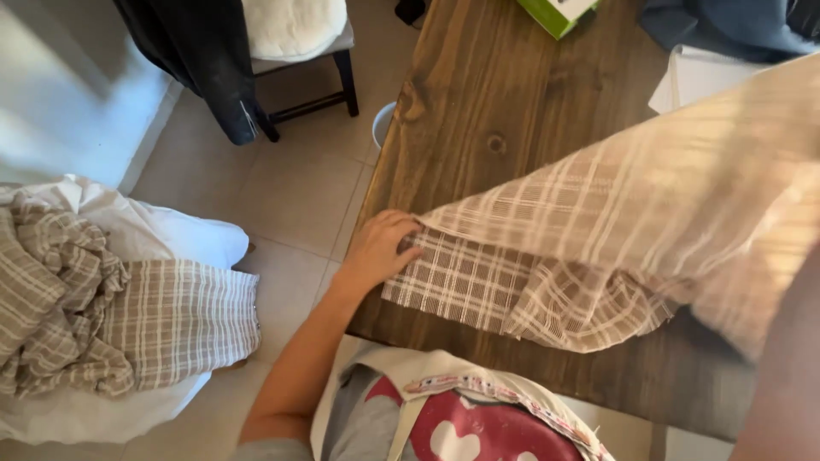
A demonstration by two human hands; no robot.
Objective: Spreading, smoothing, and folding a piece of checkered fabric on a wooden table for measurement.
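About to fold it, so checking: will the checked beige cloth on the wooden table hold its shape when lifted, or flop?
Likely floppy: the checked cloth sags and bunches where it is raised. It looks thin and light, with an open weave. The left hand pins one corner on the wooden table, so it may slide otherwise.

Loosely woven checked cloth, matt knotty wooden table
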